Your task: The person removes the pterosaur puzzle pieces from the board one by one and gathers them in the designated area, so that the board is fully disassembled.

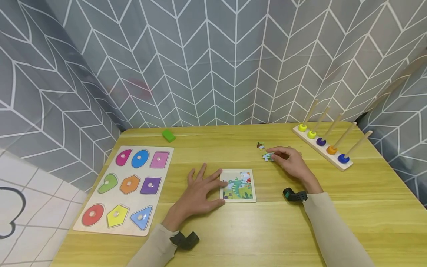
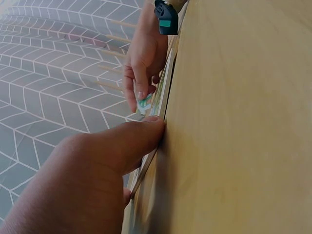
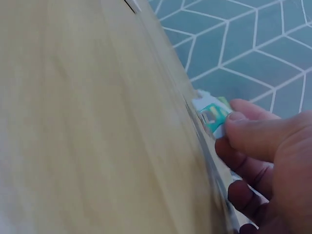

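Observation:
A square, pale-framed jigsaw puzzle with a green dinosaur picture lies in the middle of the table. My left hand is spread at its left side, with the thumb at the lower left corner and a fingertip over the picture's left edge. To the upper right of the puzzle, my right hand pinches a jigsaw piece in white, teal and green between thumb and fingers. Just beyond that piece lies another jigsaw piece, dark brown in part.
A shape board with several coloured knobbed shapes lies at the left. Behind it is a green block. A wooden peg stand with coloured rings stands at the right rear. A patterned grey curtain hangs behind the table.

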Demonstrator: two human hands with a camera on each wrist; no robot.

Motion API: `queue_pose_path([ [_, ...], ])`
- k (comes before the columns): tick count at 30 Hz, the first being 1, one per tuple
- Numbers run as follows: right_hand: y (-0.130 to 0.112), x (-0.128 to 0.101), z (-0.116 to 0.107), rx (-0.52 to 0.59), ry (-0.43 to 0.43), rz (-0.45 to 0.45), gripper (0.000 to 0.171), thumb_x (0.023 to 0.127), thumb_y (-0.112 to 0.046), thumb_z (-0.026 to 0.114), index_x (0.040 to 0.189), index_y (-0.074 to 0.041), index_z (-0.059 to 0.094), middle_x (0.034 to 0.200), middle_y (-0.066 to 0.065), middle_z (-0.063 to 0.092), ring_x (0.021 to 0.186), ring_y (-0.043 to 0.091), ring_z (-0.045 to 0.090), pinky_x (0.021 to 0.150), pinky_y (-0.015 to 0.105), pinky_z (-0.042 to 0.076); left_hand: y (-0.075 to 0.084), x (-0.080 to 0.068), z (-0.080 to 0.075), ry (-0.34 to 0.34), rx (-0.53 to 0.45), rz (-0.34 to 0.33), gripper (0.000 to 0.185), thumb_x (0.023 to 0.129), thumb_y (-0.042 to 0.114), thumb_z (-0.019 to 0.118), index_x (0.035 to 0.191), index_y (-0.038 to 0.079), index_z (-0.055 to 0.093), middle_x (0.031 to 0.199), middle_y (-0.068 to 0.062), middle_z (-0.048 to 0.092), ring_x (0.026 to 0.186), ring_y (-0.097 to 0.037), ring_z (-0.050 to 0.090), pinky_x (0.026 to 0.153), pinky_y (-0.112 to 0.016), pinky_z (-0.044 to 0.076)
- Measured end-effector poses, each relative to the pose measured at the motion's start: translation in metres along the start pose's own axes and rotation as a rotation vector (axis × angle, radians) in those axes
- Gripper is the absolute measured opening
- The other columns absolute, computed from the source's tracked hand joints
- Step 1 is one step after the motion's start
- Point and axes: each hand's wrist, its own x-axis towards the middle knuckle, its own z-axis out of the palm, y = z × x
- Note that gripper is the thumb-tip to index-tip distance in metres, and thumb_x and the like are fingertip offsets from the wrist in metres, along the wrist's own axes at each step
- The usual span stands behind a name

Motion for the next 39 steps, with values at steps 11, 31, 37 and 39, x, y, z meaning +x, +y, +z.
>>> queue_pose_path([
  [11, 0.006, 0.001, 0.000, -0.096, 0.102, -0.076, 0.023, 0.095, -0.009, 0.070, 0.117, -0.009, 0.075, 0.092, 0.014, 0.071, 0.087, 0.022, 0.044, 0.082, 0.045, 0.014, 0.001, -0.001, -0.001, -0.007, -0.008, -0.012, 0.051, 0.090, 0.059, 0.062, 0.137, 0.038, 0.063, 0.166, 0.008, 0.034, 0.157, -0.046, 0.008, 0.118, -0.072, 0.001],
  [31, 0.013, -0.001, -0.003, -0.245, 0.071, -0.045, 0.027, 0.087, -0.024, 0.081, 0.111, -0.011, 0.077, 0.111, 0.014, 0.062, 0.100, 0.028, 0.040, 0.081, 0.045, 0.017, 0.000, 0.000, 0.000, -0.023, -0.020, -0.015, 0.052, 0.090, 0.059, 0.063, 0.138, 0.039, 0.062, 0.167, 0.010, 0.031, 0.158, -0.045, 0.006, 0.119, -0.071, -0.002],
  [37, 0.015, 0.001, -0.004, -0.237, 0.092, -0.061, 0.027, 0.090, -0.023, 0.079, 0.113, -0.010, 0.076, 0.110, 0.015, 0.061, 0.098, 0.027, 0.038, 0.081, 0.046, 0.016, -0.001, 0.000, 0.001, -0.026, -0.013, -0.022, 0.053, 0.090, 0.060, 0.062, 0.139, 0.040, 0.061, 0.167, 0.011, 0.030, 0.158, -0.044, 0.006, 0.119, -0.071, -0.002],
  [39, 0.017, 0.002, -0.005, -0.234, 0.103, -0.067, 0.027, 0.090, -0.022, 0.078, 0.113, -0.010, 0.076, 0.112, 0.016, 0.061, 0.099, 0.029, 0.037, 0.081, 0.047, 0.015, -0.001, 0.000, 0.002, -0.026, -0.015, -0.024, 0.053, 0.090, 0.060, 0.061, 0.139, 0.040, 0.061, 0.167, 0.011, 0.031, 0.158, -0.044, 0.006, 0.119, -0.070, -0.002],
])
